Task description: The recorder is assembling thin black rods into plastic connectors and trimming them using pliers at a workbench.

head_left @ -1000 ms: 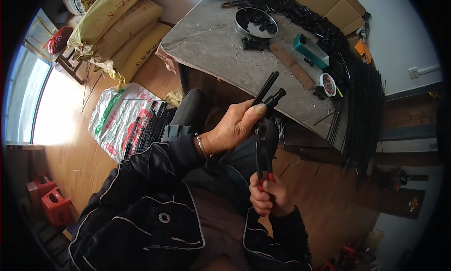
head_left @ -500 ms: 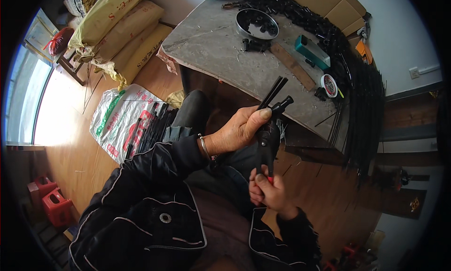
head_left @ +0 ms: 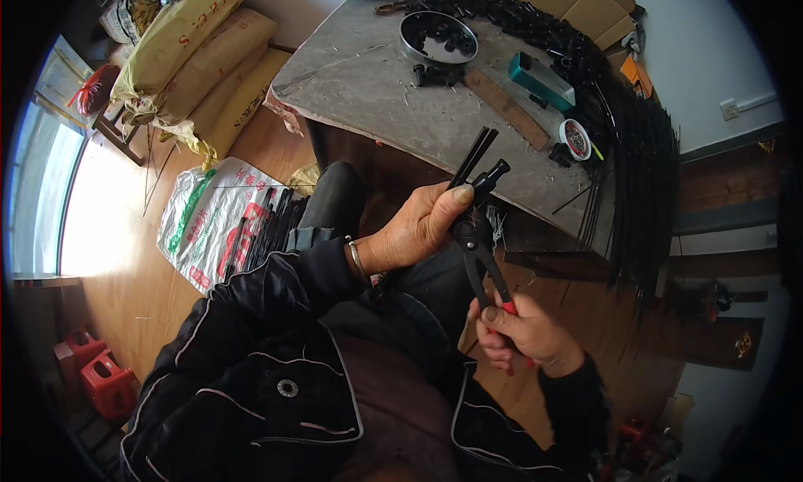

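Note:
My left hand [head_left: 422,223], closed with the thumb on top, grips several thin black rods [head_left: 473,158] and a short black tubular piece [head_left: 491,178] with a knobbed end. Just below that grip, the head of a pair of dark pincers [head_left: 473,246] sits against the lower end of the bundle. Whether its jaws bite on anything is hidden. Around its red-sleeved handles my right hand [head_left: 527,330] is closed, with the handles somewhat apart. Both hands are above my lap, by the near edge of the grey table [head_left: 343,81].
On the table are a metal bowl [head_left: 405,45] of black pieces, a flat brown strip [head_left: 506,107], a teal box [head_left: 544,79] and a small round tub [head_left: 575,141]. Long black rods [head_left: 644,173] hang over its right side. More rods [head_left: 268,231] lie on a white sack [head_left: 192,252] on the floor.
My right hand has swung right and slightly down with the pincer handles, which now stand wider apart. My left hand keeps its grip. The whole view has shifted a little.

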The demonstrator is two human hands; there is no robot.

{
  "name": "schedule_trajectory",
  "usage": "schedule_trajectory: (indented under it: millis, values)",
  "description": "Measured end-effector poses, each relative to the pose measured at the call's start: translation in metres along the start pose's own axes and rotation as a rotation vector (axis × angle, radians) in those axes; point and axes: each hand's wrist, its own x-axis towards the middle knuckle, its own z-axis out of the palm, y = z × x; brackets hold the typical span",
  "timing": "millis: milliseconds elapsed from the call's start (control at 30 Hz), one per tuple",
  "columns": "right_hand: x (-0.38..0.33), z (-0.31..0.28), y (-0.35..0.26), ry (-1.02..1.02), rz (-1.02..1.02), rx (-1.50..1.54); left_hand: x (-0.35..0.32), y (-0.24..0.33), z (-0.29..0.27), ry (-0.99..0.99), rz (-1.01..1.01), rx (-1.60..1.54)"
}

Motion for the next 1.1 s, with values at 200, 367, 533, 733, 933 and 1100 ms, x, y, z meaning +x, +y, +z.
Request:
schedule_trajectory:
  millis: [200,367,533,733,933,1100]
  values:
    - [-0.014,0.001,-0.027,0.504,-0.323,-1.109,0.003,-0.008,0.004,0.079,0.115,0.137]
    - [0.002,0.010,-0.011,0.670,-0.288,-1.211,0.007,-0.008,0.000,0.079,0.060,0.006]
    - [0.011,0.000,0.023,0.981,-0.604,-1.012,0.011,-0.006,-0.011,0.014,-0.037,-0.127]
    - [0.016,-0.009,-0.002,1.176,-0.916,-1.391,0.012,-0.009,-0.001,0.077,0.048,-0.151]
    - [0.020,-0.003,0.008,1.226,-0.924,-1.410,0.014,-0.007,0.002,0.141,0.026,-0.076]
    - [0.042,0.006,0.048,1.130,-0.861,-1.043,0.013,-0.006,0.007,0.215,0.012,-0.053]
